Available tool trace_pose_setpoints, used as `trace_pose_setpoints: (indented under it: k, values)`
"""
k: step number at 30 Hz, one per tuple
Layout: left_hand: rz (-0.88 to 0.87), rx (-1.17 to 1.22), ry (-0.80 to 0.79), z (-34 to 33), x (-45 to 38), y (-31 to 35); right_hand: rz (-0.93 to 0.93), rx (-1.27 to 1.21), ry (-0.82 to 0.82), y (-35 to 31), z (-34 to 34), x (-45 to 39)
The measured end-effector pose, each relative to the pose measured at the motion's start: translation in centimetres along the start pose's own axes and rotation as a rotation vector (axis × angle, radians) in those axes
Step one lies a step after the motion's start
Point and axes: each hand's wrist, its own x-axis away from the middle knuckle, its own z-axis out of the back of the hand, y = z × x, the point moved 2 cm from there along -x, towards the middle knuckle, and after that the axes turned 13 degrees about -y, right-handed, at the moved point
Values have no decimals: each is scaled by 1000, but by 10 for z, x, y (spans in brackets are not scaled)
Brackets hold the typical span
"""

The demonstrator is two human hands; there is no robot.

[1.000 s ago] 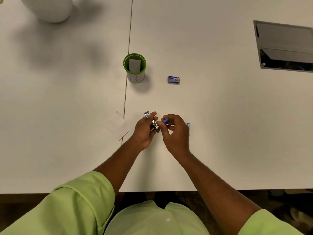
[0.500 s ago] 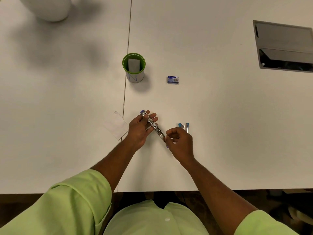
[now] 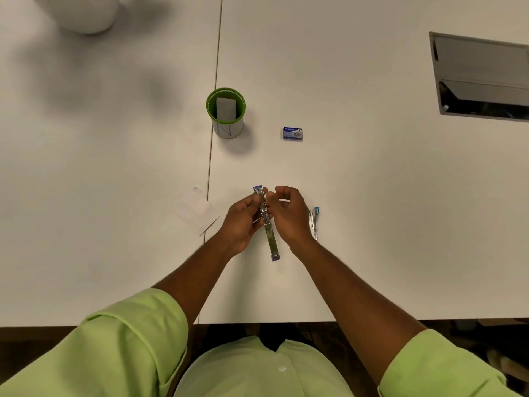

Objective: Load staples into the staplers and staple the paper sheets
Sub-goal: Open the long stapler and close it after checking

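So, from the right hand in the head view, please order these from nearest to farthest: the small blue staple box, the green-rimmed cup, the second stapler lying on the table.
1. Second stapler, lying on the table just right of the right hand.
2. Small blue staple box, farther up the table.
3. Green-rimmed cup, up and to the left.

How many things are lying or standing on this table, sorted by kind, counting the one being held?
Staplers: 2, an opened stapler held in both hands, a second stapler on the table
Staple box: 1
Green-rimmed cup: 1
Paper sheets: 1 small stack
White rounded object: 1
Total: 6
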Motion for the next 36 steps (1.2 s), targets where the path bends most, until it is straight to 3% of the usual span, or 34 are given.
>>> trace_pose_setpoints:
  k: [4, 20, 36]
  values:
    - [38, -59, -23, -1, 0, -2, -107, -52, -69, 1, -7, -4]
    - [28, -60, -49, 0, 0, -3, -178, -330, 5, 3, -12, -5]
    - [47, -69, -60, -4, 2, -4, -190, -321, 35, 12, -11, -1]
